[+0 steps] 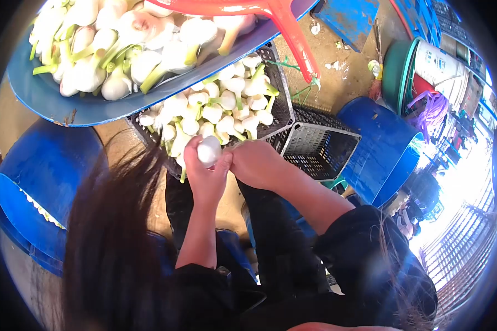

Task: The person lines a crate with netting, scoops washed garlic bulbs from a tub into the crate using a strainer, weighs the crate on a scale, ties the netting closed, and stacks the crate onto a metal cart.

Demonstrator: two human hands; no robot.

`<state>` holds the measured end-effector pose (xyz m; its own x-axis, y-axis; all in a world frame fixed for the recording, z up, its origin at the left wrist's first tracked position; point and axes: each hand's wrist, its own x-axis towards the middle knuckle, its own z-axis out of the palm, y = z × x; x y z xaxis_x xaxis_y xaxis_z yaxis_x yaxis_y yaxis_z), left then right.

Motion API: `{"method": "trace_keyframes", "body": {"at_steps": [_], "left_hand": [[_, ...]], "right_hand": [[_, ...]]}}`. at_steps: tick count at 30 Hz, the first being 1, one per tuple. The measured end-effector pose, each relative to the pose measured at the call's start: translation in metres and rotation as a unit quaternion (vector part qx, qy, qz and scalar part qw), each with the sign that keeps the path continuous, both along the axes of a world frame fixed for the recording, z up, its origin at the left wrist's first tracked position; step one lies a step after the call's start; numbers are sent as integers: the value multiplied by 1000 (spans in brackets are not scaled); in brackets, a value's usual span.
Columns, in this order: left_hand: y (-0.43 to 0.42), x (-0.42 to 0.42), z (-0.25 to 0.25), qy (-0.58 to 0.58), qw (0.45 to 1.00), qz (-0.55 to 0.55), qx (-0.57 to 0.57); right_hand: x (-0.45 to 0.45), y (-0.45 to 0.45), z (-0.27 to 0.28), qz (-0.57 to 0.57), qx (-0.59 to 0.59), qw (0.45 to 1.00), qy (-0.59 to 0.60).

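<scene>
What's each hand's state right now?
Left hand: closed, holding a garlic bulb.
Right hand: fingers curled closed; can't tell whether it grips anything.

From here I see the left forearm (200, 234) pointing to twelve o'clock, its hand (207, 165) cupped closed. The right forearm (315, 201) reaches toward ten o'clock, bare below the elbow; its hand (257, 164) curls in, knuckles up, beside the left thumb (225, 161).
</scene>
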<state>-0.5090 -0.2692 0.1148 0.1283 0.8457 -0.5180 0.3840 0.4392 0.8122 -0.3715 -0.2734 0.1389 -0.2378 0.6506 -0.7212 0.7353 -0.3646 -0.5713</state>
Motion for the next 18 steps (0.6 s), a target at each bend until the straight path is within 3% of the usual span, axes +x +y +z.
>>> {"method": "trace_keyframes", "body": {"at_steps": [2,5,9,11,12,14,15,16,18], "left_hand": [[-3,-20,-12,-7,999,-49,-5],[1,-28,-7,-214,963,22,-160],[2,-37,-8,-273,917,24,-289],[-1,-37,-10,-262,918,-12,-297],[-3,-37,-10,-262,917,-11,-301],[-4,-35,-13,-348,871,92,-335],[-3,-34,-15,-387,842,142,-349],[-1,-34,-17,-425,809,191,-359],[5,-36,-20,-493,733,287,-370]], "right_hand": [[5,-1,3,16,-5,1000,17],[17,3,7,-109,-159,959,208],[22,-5,9,-120,-190,952,207],[26,-11,8,-94,-56,972,206],[27,-13,8,-95,-60,972,205],[34,-15,7,-163,-48,967,190],[43,-17,-2,-147,50,964,218],[52,-21,-4,-277,-220,921,166],[68,-37,-16,-341,-209,895,195]]}}
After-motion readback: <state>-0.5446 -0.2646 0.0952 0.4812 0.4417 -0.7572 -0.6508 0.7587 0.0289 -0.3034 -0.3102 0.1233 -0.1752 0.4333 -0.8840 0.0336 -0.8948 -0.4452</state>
